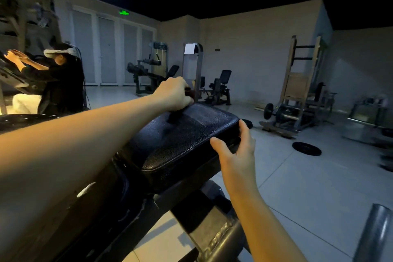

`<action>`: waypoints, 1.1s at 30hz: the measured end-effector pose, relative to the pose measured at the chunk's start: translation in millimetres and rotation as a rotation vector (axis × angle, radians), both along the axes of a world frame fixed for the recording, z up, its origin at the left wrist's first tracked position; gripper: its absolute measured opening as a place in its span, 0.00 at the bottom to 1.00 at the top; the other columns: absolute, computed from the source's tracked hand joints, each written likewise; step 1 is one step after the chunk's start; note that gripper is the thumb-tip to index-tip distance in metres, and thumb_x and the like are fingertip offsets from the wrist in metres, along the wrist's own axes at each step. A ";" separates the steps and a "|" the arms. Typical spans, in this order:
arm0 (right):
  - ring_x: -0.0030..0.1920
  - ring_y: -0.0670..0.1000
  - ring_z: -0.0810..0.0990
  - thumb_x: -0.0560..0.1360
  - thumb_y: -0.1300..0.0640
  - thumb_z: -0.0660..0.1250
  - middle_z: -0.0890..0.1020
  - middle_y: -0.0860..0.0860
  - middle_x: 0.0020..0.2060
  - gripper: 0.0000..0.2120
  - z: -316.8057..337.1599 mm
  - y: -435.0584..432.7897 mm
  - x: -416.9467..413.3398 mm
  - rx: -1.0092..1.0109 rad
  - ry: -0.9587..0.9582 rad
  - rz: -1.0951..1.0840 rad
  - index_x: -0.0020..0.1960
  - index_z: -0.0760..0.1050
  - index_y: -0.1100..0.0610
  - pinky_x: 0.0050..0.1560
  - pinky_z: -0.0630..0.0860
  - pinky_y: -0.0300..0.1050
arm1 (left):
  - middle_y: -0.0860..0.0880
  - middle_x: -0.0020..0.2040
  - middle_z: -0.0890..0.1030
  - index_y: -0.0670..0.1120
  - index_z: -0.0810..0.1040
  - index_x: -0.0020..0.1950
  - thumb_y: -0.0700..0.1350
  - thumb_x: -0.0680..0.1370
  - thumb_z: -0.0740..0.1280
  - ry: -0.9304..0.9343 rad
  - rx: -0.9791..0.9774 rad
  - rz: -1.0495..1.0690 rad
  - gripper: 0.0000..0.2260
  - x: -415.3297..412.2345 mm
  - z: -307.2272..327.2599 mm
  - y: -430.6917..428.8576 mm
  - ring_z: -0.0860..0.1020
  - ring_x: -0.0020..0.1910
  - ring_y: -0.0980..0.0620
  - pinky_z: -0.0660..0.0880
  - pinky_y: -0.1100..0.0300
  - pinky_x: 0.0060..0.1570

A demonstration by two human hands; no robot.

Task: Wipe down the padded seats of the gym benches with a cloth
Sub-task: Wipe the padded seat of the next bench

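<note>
A black padded bench seat (187, 138) runs away from me at the centre of the view, its surface textured and partly shiny. My left hand (173, 94) is at the seat's far left edge, fingers curled round a small dark reddish cloth (190, 93), most of which is hidden in the fist. My right hand (236, 147) holds the seat's right edge, thumb on top and fingers wrapped over the side.
The bench's metal frame (214, 238) lies below the seat. A person wearing a headset (61, 74) sits at the left. Weight machines (212, 87) stand along the far wall, a barbell rack (297, 95) at right, a weight plate (306, 148) on the floor.
</note>
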State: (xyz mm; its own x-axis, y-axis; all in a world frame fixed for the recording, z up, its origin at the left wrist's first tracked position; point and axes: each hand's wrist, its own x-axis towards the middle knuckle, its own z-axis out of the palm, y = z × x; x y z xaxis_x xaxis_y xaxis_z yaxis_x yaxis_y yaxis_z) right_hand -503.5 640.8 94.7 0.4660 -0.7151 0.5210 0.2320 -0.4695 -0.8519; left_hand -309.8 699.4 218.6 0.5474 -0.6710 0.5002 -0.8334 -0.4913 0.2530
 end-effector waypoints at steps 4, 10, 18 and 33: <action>0.66 0.44 0.71 0.74 0.50 0.74 0.69 0.45 0.66 0.38 1.8 -1.9 1.1 0.040 -0.008 0.011 0.79 0.61 0.45 0.65 0.73 0.44 | 0.53 0.39 0.82 0.51 0.82 0.42 0.51 0.76 0.74 0.008 -0.042 -0.359 0.06 -50.5 -6.9 -5.6 0.82 0.41 0.53 0.76 0.58 0.38; 0.65 0.42 0.70 0.74 0.49 0.74 0.68 0.42 0.65 0.38 -0.3 -0.1 -0.4 0.029 -0.011 0.013 0.79 0.60 0.44 0.69 0.71 0.47 | 0.47 0.43 0.83 0.45 0.83 0.47 0.51 0.76 0.73 -0.016 -0.022 -0.068 0.09 -9.7 -2.3 -7.7 0.82 0.45 0.44 0.76 0.54 0.41; 0.63 0.40 0.71 0.75 0.52 0.74 0.69 0.44 0.65 0.37 0.5 -4.5 1.4 0.029 -0.008 0.013 0.79 0.60 0.45 0.55 0.71 0.33 | 0.56 0.38 0.80 0.52 0.80 0.42 0.51 0.76 0.73 -0.032 -0.049 -0.412 0.06 -61.8 -13.7 -9.3 0.79 0.39 0.55 0.74 0.57 0.37; 0.65 0.41 0.70 0.73 0.46 0.74 0.67 0.43 0.66 0.40 0.3 -1.4 -1.2 0.025 0.007 0.024 0.80 0.58 0.44 0.65 0.72 0.40 | 0.52 0.40 0.81 0.51 0.81 0.43 0.49 0.76 0.74 0.001 0.002 -0.172 0.05 -1.5 -6.5 13.9 0.81 0.42 0.51 0.72 0.59 0.38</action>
